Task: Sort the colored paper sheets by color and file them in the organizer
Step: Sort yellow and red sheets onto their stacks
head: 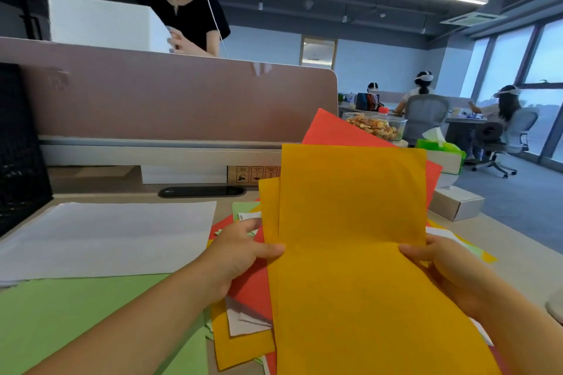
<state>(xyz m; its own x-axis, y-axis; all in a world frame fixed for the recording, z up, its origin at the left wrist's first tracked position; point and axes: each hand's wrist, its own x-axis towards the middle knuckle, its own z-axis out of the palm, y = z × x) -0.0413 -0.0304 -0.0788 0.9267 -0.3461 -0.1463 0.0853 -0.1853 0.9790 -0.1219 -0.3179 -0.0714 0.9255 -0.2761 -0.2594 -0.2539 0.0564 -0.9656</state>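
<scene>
Head view shows a pale counter point(515, 265) backed by a mauve partition point(167, 100). Raised above the counter's right half, a bunch of orange sheets point(350, 237) fills the middle of the view, with a red sheet point(332, 131) fanned out behind it, one corner poking above the orange top edge. Green sheets point(61, 320) lie flat at lower left, white sheets point(106, 237) just beyond them, and a black mesh organizer point(18, 146) stands at the far left edge. Under the raised bunch sits a mixed pile point(243, 335) of orange, red and white paper. Both hands grasp the orange sheets: the left hand point(240, 256) pinches their left edge, thumb on the front, and the right hand point(441, 268) pinches the right edge likewise
</scene>
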